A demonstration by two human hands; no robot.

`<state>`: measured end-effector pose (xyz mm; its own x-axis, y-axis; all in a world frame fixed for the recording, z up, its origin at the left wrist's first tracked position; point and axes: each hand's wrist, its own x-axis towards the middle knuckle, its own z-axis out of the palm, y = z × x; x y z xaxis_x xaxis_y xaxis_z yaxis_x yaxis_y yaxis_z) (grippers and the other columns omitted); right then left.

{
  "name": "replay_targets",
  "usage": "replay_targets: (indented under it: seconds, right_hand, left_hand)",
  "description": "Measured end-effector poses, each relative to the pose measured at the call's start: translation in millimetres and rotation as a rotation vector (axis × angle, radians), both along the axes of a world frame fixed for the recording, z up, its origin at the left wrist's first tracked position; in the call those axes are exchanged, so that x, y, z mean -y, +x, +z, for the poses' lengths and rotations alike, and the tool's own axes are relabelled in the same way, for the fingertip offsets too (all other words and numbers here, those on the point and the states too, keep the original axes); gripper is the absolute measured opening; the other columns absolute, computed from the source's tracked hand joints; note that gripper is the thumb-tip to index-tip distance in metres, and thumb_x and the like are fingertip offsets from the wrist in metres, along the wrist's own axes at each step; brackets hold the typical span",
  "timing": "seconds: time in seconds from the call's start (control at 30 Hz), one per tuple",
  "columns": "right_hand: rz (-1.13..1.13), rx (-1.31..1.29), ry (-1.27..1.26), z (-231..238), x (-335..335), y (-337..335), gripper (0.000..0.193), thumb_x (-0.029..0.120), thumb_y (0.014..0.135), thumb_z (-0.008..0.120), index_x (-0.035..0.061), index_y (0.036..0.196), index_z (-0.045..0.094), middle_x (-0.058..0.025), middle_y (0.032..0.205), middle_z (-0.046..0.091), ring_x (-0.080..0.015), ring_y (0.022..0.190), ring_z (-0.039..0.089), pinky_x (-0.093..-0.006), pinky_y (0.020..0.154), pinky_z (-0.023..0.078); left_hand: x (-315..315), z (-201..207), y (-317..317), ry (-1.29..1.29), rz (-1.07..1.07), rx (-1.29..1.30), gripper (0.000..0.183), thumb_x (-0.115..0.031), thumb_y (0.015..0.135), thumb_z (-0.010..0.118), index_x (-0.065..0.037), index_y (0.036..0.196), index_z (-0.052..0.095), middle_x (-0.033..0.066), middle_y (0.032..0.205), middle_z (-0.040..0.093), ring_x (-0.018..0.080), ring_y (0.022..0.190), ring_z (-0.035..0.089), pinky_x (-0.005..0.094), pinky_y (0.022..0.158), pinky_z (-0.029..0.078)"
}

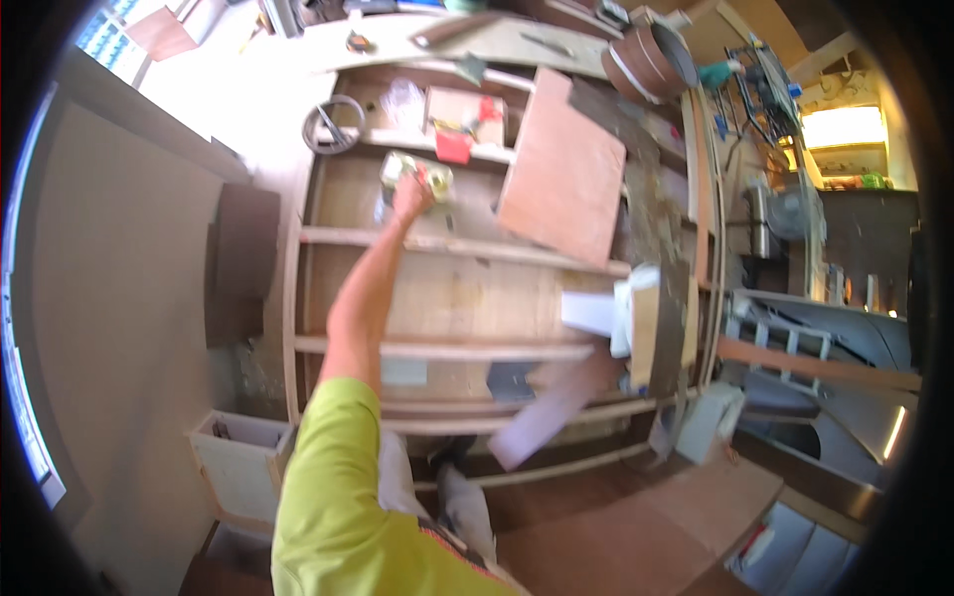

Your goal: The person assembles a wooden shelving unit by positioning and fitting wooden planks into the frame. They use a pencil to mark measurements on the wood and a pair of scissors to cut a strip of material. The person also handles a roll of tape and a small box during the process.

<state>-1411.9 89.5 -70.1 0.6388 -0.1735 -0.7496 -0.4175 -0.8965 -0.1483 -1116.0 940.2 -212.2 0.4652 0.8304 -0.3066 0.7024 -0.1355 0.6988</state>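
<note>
My left hand (410,198) reaches far forward over a wooden frame of shelves (447,245). Its fingers close on a small clear packet (417,175) with yellowish and red contents, which lies on the upper shelf board. My arm wears a yellow-green sleeve (333,477). To the lower right, a blurred pale strip (532,422) with a brownish smear at its upper end crosses the frame. My right hand may be there, but the blur hides it.
A brown plywood panel (561,164) leans over the frame at right. A cardboard box (462,114) with red items and a grey coil (333,124) lie behind the packet. White boxes (606,313) sit at right, a small wooden crate (238,462) at lower left.
</note>
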Motion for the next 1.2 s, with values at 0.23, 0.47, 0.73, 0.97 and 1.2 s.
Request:
replay_targets:
  seconds: [0.23, 0.47, 0.73, 0.97, 1.2]
  right_hand:
    - [-0.031, 0.01, 0.102, -123, -185, 117, 0.049, 0.045, 0.098, 0.039, 0.0081, 0.122, 0.058, -0.0154, 0.105, 0.065, -0.0293, 0.094, 0.063, -0.0374, 0.084, 0.048]
    - [0.027, 0.0, 0.151, -153, -239, 142, 0.047, 0.044, 0.097, 0.04, 0.0083, 0.122, 0.059, -0.0154, 0.105, 0.065, -0.0285, 0.094, 0.063, -0.0369, 0.084, 0.048]
    - [-0.063, 0.0, 0.106, -172, -229, 109, 0.045, 0.042, 0.097, 0.042, 0.0085, 0.121, 0.06, -0.0155, 0.105, 0.065, -0.0274, 0.095, 0.063, -0.0363, 0.084, 0.049]
    - [-0.141, -0.009, 0.059, -189, -224, 85, 0.043, 0.04, 0.097, 0.043, 0.0086, 0.12, 0.06, -0.0155, 0.106, 0.066, -0.0265, 0.095, 0.064, -0.0358, 0.084, 0.049]
    - [-0.2, -0.003, 0.047, -203, -209, 64, 0.041, 0.039, 0.097, 0.045, 0.0088, 0.12, 0.061, -0.0156, 0.106, 0.066, -0.0257, 0.095, 0.064, -0.0353, 0.084, 0.049]
  left_hand:
    - [2, -22, 21, 0.161, 0.019, -0.137, 0.042, -0.015, 0.08, 0.05, -0.006, 0.121, 0.052, 0.0178, 0.113, 0.06, 0.0366, 0.115, 0.05, 0.052, 0.094, 0.041]
    - [-6, -39, 39, 0.169, 0.138, -0.137, 0.048, -0.017, 0.076, 0.057, -0.006, 0.122, 0.052, 0.0202, 0.112, 0.059, 0.0373, 0.106, 0.055, 0.0443, 0.093, 0.043]
    - [-11, -44, 37, 0.356, -0.021, -0.303, 0.048, -0.025, 0.072, 0.065, -0.002, 0.113, 0.055, 0.0191, 0.103, 0.061, 0.0338, 0.101, 0.059, 0.0461, 0.083, 0.05]
    - [-47, -51, 24, 0.161, 0.056, -0.251, 0.037, -0.037, 0.076, 0.064, -0.006, 0.096, 0.065, 0.0202, 0.09, 0.066, 0.0345, 0.088, 0.065, 0.0465, 0.078, 0.051]
    - [-41, -56, 8, 0.441, -0.061, -0.092, 0.019, -0.02, 0.083, 0.061, -0.01, 0.1, 0.062, 0.0161, 0.095, 0.065, 0.0349, 0.087, 0.064, 0.0476, 0.073, 0.05]
